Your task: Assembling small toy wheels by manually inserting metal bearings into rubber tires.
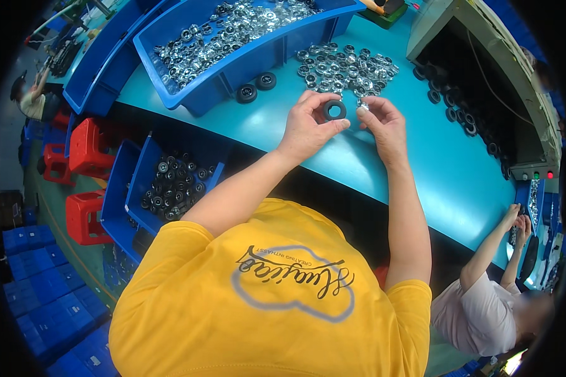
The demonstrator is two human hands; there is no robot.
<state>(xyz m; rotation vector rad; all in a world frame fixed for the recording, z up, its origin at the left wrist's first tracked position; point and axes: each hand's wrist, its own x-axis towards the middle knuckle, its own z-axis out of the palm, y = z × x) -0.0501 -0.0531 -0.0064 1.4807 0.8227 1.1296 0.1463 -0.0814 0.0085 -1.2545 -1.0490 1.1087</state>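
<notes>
My left hand point(308, 129) pinches a black rubber tyre point(334, 102) between thumb and fingers, its round hole facing up toward me. Close beside it, my right hand point(387, 129) holds a small shiny silver wheel hub point(362, 105) at its fingertips, partly covered by them. The tyre and the hub are apart, both above the blue-green table point(264, 129). Just beyond my hands lies a loose pile of silver hubs point(349, 69). Two wheels with black tyres point(246, 93) rest to the left, against a large blue bin point(201, 94) heaped with more silver hubs.
On the right, many black tyres point(460, 115) spread out from a grey machine housing point(443, 25). Below the table's left edge, a blue bin point(138, 201) holds black-tyred wheels. Red stools point(85, 217) and stacked blue crates point(56, 301) stand at left. A co-worker point(478, 314) works at lower right.
</notes>
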